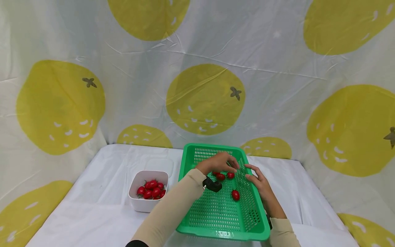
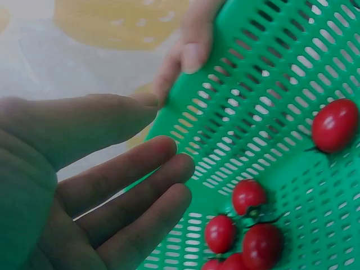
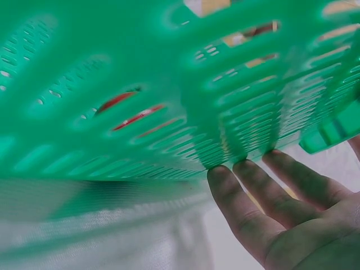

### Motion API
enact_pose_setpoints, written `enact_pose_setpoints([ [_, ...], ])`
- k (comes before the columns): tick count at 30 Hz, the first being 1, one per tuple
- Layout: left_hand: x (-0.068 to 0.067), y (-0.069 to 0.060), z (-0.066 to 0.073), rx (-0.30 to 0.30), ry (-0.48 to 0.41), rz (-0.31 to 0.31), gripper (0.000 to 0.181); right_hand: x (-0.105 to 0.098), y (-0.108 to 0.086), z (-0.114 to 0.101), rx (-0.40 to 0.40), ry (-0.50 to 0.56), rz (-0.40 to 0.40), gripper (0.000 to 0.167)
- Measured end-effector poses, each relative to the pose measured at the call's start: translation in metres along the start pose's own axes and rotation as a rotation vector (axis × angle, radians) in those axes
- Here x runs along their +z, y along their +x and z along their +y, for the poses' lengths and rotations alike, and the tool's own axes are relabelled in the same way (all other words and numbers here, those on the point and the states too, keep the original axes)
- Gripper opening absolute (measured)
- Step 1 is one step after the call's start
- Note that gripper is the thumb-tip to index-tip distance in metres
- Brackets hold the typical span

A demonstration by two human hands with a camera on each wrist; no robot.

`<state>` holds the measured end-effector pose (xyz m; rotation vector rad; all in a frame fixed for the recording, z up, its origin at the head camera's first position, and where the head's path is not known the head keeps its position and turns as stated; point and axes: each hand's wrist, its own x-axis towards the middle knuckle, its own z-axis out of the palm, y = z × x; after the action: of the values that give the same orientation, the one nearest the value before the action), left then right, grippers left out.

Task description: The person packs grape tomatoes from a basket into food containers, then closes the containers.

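Over the far right part of a green plastic basket (image 1: 216, 235) hovers my left hand (image 1: 219, 162), with fingers loosely extended and nothing held. Several red cherry tomatoes lie beneath it, one tomato (image 1: 220, 177) close under the fingers and another tomato (image 1: 236, 195) apart, nearer the basket's right wall. My right hand (image 1: 260, 183) is at the right rim, thumb and index finger touching it. In the right wrist view, straight fingers (image 3: 304, 183) touch the slotted outer wall from below. The left wrist view shows the left palm and spread thumb beside the rim.
Left of the basket stands a white square box (image 1: 144, 206) holding several cherry tomatoes (image 1: 148, 194). A pale lid (image 1: 158, 165) lies behind it on the white cloth (image 1: 92, 219). A lemon-print curtain (image 1: 271, 68) hangs behind and at the sides.
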<state>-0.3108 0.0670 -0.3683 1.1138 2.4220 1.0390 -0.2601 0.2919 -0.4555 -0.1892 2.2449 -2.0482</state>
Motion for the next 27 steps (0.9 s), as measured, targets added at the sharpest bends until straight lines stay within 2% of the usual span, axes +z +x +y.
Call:
enact_pose_setpoints([
  [7, 0.017, 0.008, -0.006, -0.024, -0.041, -0.009, 0.020, -0.002, 0.001, 0.001, 0.008, -0.033, 0.016, 0.048],
  [14, 0.028, 0.009, -0.009, -0.033, 0.022, -0.047, 0.020, -0.001, 0.001, 0.001, 0.004, -0.078, 0.023, 0.048],
  [19, 0.034, 0.009, -0.012, -0.033, -0.003, -0.056, 0.020, -0.001, 0.000, 0.000, -0.005, -0.075, 0.039, 0.047],
  [23, 0.036, 0.009, -0.012, -0.038, -0.009, -0.072, 0.022, -0.001, 0.000, 0.000, -0.016, -0.069, 0.018, 0.048],
  [27, 0.038, 0.009, -0.011, -0.065, 0.026, -0.084, 0.022, -0.002, 0.001, 0.001, -0.032, -0.059, 0.001, 0.048],
])
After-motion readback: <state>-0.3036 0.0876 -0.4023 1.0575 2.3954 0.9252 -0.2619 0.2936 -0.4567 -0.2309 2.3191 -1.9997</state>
